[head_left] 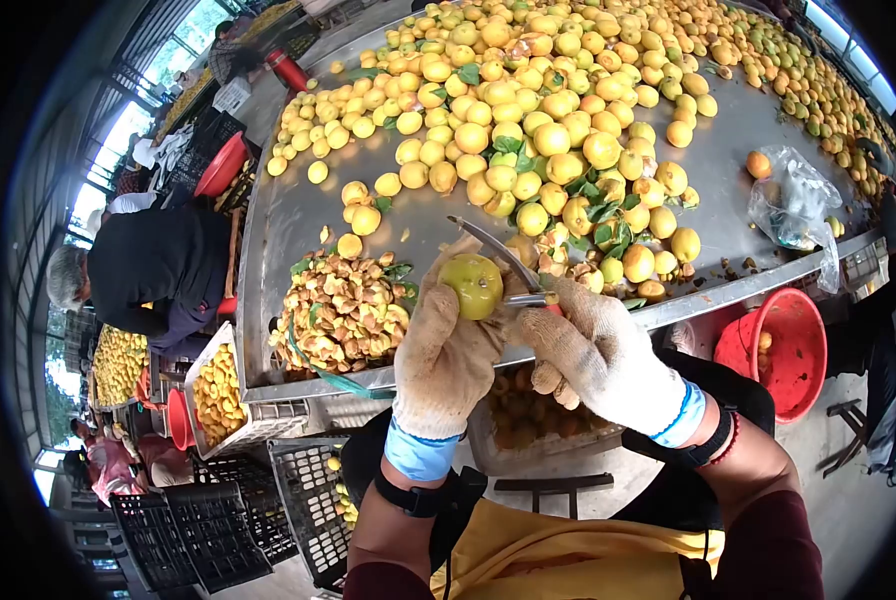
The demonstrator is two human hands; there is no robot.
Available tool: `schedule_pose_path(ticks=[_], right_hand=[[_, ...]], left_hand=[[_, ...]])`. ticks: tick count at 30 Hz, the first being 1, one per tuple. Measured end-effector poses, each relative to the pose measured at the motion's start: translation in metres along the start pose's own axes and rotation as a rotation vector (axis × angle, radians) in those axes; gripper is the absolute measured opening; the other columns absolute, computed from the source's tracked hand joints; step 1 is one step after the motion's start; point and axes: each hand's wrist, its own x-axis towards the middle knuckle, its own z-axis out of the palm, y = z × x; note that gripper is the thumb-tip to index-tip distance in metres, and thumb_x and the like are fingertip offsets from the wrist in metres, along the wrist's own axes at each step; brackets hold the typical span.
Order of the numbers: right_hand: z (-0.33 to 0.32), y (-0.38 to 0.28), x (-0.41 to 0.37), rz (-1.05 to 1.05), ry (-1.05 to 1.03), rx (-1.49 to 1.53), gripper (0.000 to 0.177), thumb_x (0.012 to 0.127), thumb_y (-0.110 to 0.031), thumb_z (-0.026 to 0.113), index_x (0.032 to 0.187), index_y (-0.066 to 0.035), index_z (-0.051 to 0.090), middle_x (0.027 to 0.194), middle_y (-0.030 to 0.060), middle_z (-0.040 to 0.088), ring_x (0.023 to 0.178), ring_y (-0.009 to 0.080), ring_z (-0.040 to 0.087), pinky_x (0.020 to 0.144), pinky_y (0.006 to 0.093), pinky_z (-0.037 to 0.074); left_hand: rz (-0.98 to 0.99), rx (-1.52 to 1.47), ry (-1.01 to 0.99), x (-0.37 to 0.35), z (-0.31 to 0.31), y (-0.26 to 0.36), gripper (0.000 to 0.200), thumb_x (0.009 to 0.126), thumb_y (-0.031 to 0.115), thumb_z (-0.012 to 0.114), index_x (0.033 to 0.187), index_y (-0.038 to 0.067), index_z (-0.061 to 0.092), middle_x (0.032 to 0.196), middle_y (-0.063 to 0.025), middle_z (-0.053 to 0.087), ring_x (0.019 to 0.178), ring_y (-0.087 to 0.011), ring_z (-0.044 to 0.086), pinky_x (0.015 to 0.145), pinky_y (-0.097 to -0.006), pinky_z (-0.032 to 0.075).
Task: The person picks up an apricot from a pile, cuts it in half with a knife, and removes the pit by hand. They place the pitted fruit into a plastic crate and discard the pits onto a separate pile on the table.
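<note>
Near the front edge of the metal table (423,232), my gloved left hand (442,365) is closed around a greenish-yellow fruit (472,284). My gloved right hand (600,350) is closed on a metal cutting tool with a long curved blade (495,243). A shorter metal part of it points at the fruit's right side; whether it touches cannot be told. Left of my hands lies a heap of cut fruit pieces (343,312). Beyond them a large pile of whole yellow fruit (558,138) with green leaves covers much of the table.
A clear plastic bag (798,200) lies at the table's right. Red basins (793,350) stand at right and left. Below the table is a crate of fruit (543,415); black crates (203,530) stand lower left. A person in dark clothes (158,260) bends at the left.
</note>
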Motion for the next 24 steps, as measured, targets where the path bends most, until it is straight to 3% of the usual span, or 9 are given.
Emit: schedule_pose_path(ticks=[3,11,13,14,16,17,20,22,24], right_hand=[[0.005,-0.005,-0.001,-0.066,0.017,-0.103,0.041,0.105,-0.026,0.059,0.134,0.003,0.059,0.078,0.0104,0.07,0.064,0.0129,0.07,0.058,0.0267,0.054],[0.006,0.006,0.01,-0.096,0.081,-0.228,0.033,0.103,-0.021,0.058,0.126,0.002,0.062,0.07,0.0053,0.069,0.06,0.0131,0.07,0.054,0.0242,0.053],[0.011,0.022,0.013,-0.433,0.23,-0.49,0.034,0.102,-0.021,0.06,0.127,0.002,0.061,0.068,0.0045,0.069,0.059,0.0136,0.07,0.055,0.0258,0.054],[0.013,0.023,0.013,-0.43,0.228,-0.487,0.034,0.102,-0.021,0.06,0.127,0.002,0.061,0.068,0.0045,0.069,0.059,0.0136,0.07,0.055,0.0258,0.054],[0.016,0.021,0.011,-0.34,0.242,-0.653,0.042,0.1,-0.036,0.064,0.127,-0.003,0.062,0.077,0.0166,0.071,0.07,0.0382,0.072,0.059,0.0414,0.058],[0.017,0.02,0.011,-0.338,0.24,-0.652,0.042,0.1,-0.036,0.064,0.127,-0.003,0.062,0.077,0.0166,0.071,0.07,0.0382,0.072,0.059,0.0414,0.058],[0.02,0.02,0.012,-0.323,0.152,-0.496,0.043,0.102,-0.037,0.062,0.124,0.0,0.062,0.079,0.0142,0.073,0.065,0.0308,0.073,0.058,0.0389,0.058],[0.02,0.023,0.012,-0.022,-0.026,0.04,0.044,0.105,-0.04,0.058,0.119,0.001,0.062,0.075,0.0105,0.071,0.057,0.0206,0.068,0.048,0.0336,0.055],[0.012,0.022,0.018,0.124,-0.135,0.249,0.036,0.108,-0.037,0.054,0.111,-0.001,0.064,0.074,0.007,0.069,0.053,0.0165,0.062,0.046,0.0287,0.048]], left_hand=[[0.012,0.098,0.017,-0.007,0.004,-0.002,0.066,0.109,0.039,0.049,0.158,0.001,0.026,0.149,-0.0232,0.05,0.132,-0.0341,0.057,0.105,-0.0479,0.054],[0.042,0.097,0.006,-0.006,0.007,-0.008,0.058,0.106,0.019,0.056,0.155,0.002,0.032,0.155,-0.0203,0.045,0.143,-0.0294,0.047,0.118,-0.0435,0.04],[0.068,0.124,0.009,-0.011,0.006,-0.01,0.057,0.105,0.014,0.055,0.156,0.002,0.032,0.155,-0.02,0.044,0.143,-0.0297,0.046,0.119,-0.0437,0.04],[0.1,0.156,0.007,-0.013,0.006,-0.009,0.057,0.104,0.009,0.054,0.156,0.002,0.032,0.155,-0.0198,0.044,0.144,-0.03,0.046,0.119,-0.044,0.039],[0.16,0.276,0.016,-0.016,0.009,-0.006,0.058,0.102,0.005,0.052,0.156,0.001,0.032,0.154,-0.0193,0.044,0.141,-0.0296,0.048,0.117,-0.0431,0.041],[0.222,0.396,0.02,-0.018,0.012,-0.003,0.059,0.1,0.0,0.049,0.156,0.001,0.031,0.153,-0.0189,0.045,0.139,-0.0292,0.05,0.115,-0.0423,0.043],[0.139,0.5,0.11,-0.023,0.012,0.007,0.065,0.093,-0.005,0.048,0.156,-0.002,0.032,0.153,-0.0204,0.044,0.135,-0.0283,0.053,0.113,-0.0416,0.045],[0.103,0.543,0.122,-0.024,0.007,0.014,0.066,0.091,-0.006,0.049,0.155,-0.002,0.032,0.154,-0.021,0.044,0.135,-0.0281,0.053,0.114,-0.042,0.044],[0.092,0.585,-0.001,-0.019,0.003,0.021,0.069,0.088,-0.004,0.05,0.155,-0.002,0.032,0.154,-0.0224,0.044,0.137,-0.0302,0.053,0.114,-0.0421,0.045]])
